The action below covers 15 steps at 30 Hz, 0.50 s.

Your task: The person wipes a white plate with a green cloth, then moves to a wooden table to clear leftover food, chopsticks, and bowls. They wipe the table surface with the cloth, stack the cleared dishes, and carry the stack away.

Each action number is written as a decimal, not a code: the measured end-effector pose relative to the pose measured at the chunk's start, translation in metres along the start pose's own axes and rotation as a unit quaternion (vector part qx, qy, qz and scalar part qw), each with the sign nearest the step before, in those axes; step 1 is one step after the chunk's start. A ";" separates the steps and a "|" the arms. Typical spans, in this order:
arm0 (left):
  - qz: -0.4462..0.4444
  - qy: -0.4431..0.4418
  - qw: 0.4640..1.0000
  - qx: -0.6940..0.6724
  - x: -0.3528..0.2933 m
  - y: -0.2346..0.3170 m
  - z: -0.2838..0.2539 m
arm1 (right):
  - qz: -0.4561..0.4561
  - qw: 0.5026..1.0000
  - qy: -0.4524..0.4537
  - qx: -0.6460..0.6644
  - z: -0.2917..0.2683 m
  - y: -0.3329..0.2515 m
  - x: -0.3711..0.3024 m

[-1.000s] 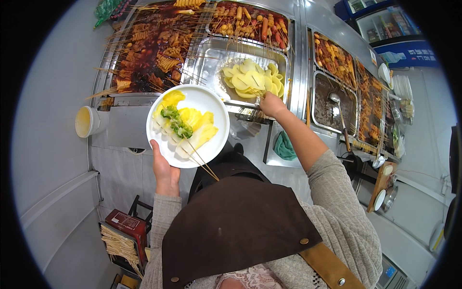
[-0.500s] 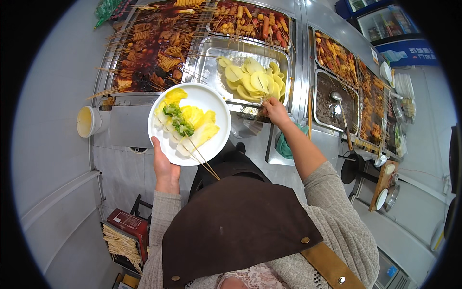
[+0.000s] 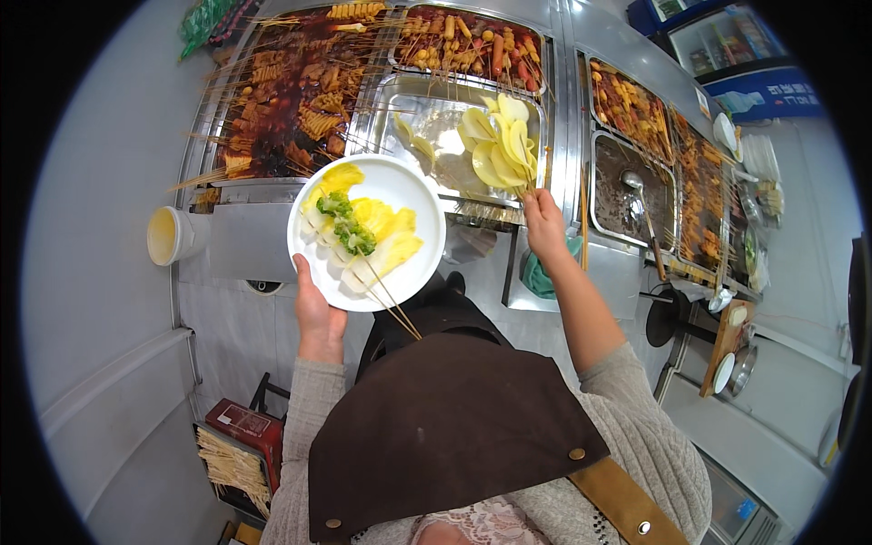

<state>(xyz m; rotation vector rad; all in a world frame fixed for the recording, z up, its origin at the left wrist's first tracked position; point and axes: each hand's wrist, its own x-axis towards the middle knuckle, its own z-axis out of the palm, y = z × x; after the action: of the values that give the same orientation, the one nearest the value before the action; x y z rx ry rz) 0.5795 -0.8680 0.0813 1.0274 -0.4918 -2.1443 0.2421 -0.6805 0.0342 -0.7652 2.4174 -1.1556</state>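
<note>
My left hand (image 3: 316, 313) grips the lower left rim of a round white plate (image 3: 420, 195). On the plate lie yellow-white cabbage leaves (image 3: 381, 245) and green broccoli-like florets (image 3: 345, 227) on skewers, whose sticks poke out past the near rim. My right hand (image 3: 545, 227) is closed round the stick ends of several skewers of pale yellow potato slices (image 3: 504, 145). Those slices stand partly raised at the right side of a steel tray (image 3: 381, 95) of clear liquid. A few more slices (image 3: 413, 141) stay in the tray's left part.
Trays of skewers in dark red broth (image 3: 300, 100) and mixed skewers (image 3: 468, 41) border the potato tray. Right of them, a ladle (image 3: 636, 186) rests in a tray of brown liquid (image 3: 609, 200). A white bucket (image 3: 173, 236) stands at left; a box of sticks (image 3: 232, 463) sits lower left.
My right hand has moved slightly right, and the potato slices have been gathered and lifted toward the tray's right side. The plate in my left hand has shifted a little right.
</note>
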 end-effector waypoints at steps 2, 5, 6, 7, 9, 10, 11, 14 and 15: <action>-0.005 -0.010 1.000 -0.004 0.004 -0.003 0.004 | 0.012 0.996 -0.016 0.083 -0.010 -0.017 -0.014; -0.019 -0.024 0.999 -0.009 0.013 -0.011 0.015 | 0.028 0.974 -0.041 0.223 -0.027 -0.042 -0.049; -0.025 -0.027 0.999 -0.009 0.016 -0.014 0.020 | 0.033 0.967 -0.045 0.250 -0.027 -0.050 -0.059; -0.030 -0.036 0.999 -0.007 0.018 -0.018 0.026 | 0.030 0.957 -0.051 0.282 -0.028 -0.056 -0.068; -0.045 -0.051 0.998 -0.009 0.023 -0.027 0.041 | 0.029 0.931 -0.081 0.355 -0.028 -0.067 -0.084; -0.056 -0.048 0.997 -0.006 0.025 -0.031 0.050 | 0.032 0.926 -0.083 0.367 -0.026 -0.071 -0.091; -0.061 -0.061 0.996 -0.005 0.026 -0.036 0.057 | 0.033 0.920 -0.087 0.381 -0.022 -0.074 -0.097; -0.072 -0.099 0.992 -0.010 0.023 -0.051 0.080 | 0.056 0.919 -0.081 0.382 -0.012 -0.078 -0.110; -0.079 -0.097 0.992 -0.011 0.023 -0.054 0.085 | 0.053 0.932 -0.081 0.349 -0.010 -0.079 -0.112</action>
<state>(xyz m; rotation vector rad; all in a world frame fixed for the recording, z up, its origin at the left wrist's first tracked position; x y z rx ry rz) 0.4787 -0.8447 0.0895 0.8759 -0.4915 -2.3993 0.3505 -0.6472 0.1119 -0.4624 1.6917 -1.6769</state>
